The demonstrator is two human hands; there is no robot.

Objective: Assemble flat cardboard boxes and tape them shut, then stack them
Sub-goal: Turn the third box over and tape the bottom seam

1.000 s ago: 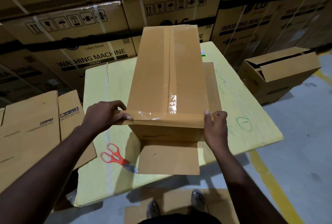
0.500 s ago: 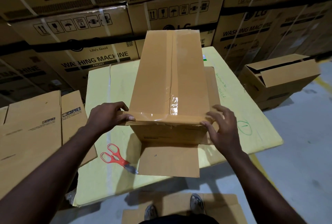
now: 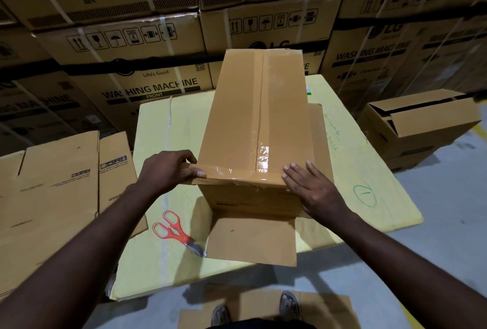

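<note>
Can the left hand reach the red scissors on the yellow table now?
Probably yes: the scissors lie uncovered near the left hand, nothing between them, but it must first release the tape on the cardboard box.

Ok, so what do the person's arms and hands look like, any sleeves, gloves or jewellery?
The left forearm and right forearm are bare to the frame's edge, with no sleeve in view. The left hand and right hand wear no gloves; no watch, ring or wristband shows on either.
</note>
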